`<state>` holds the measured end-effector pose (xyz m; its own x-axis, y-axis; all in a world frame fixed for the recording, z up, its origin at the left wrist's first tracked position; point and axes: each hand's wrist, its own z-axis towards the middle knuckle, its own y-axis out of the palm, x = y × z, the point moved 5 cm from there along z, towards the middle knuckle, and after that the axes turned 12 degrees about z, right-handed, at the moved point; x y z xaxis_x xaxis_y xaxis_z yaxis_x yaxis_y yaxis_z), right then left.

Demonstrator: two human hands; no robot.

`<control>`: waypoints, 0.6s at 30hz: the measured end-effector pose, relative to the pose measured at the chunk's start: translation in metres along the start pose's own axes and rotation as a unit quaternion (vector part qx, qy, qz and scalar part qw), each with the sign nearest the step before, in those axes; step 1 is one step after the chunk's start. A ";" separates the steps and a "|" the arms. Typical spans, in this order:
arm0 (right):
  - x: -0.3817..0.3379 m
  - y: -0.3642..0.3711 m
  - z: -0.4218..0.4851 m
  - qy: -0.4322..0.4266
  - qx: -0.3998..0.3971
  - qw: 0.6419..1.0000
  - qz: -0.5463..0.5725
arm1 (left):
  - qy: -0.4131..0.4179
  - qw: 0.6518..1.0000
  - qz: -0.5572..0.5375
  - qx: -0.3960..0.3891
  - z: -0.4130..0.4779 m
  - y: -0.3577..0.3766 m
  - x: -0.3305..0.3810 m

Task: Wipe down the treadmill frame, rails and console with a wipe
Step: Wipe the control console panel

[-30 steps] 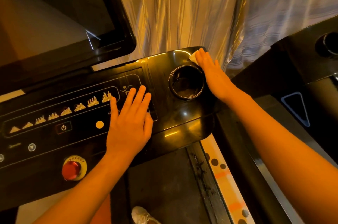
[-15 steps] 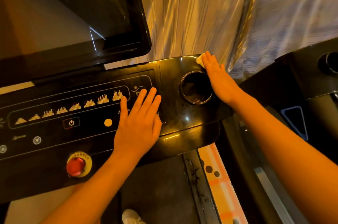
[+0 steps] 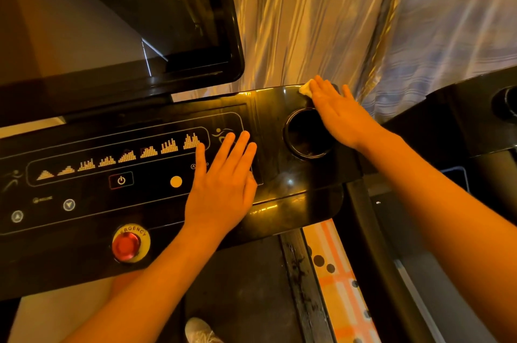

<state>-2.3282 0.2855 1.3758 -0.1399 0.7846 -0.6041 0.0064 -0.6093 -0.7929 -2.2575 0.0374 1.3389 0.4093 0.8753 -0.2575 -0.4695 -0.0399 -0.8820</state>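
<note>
The right grip (image 3: 342, 116), fingers straight, presses the wipe (image 3: 306, 88) flat onto the far corner of the console (image 3: 268, 107). The cup holder (image 3: 303, 137) lies just left of it, the curtain (image 3: 335, 21) beyond. The left grip (image 3: 223, 188) rests flat, holding nothing, right of the emergency button (image 3: 127, 244).

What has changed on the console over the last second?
The right hand, pressing the pale folded wipe flat, has slid it slightly leftward along the far edge of the glossy black console, behind the round cup holder. The left hand stays flat on the console. Nothing was gripped or released.
</note>
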 end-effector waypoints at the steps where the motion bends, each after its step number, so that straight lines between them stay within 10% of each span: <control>1: -0.008 0.002 0.001 -0.010 0.002 1.000 -0.015 | 0.001 1.000 0.000 0.000 0.000 0.000 0.000; 18: -0.065 0.044 0.002 -0.060 0.029 0.992 -0.110 | 0.006 1.000 0.014 0.002 -0.001 0.003 -0.001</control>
<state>-2.3204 0.2076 1.3799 -0.2482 0.8823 -0.4000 -0.0932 -0.4327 -0.8967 -2.2588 0.0359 1.3359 0.4051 0.8678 -0.2877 -0.4851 -0.0626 -0.8722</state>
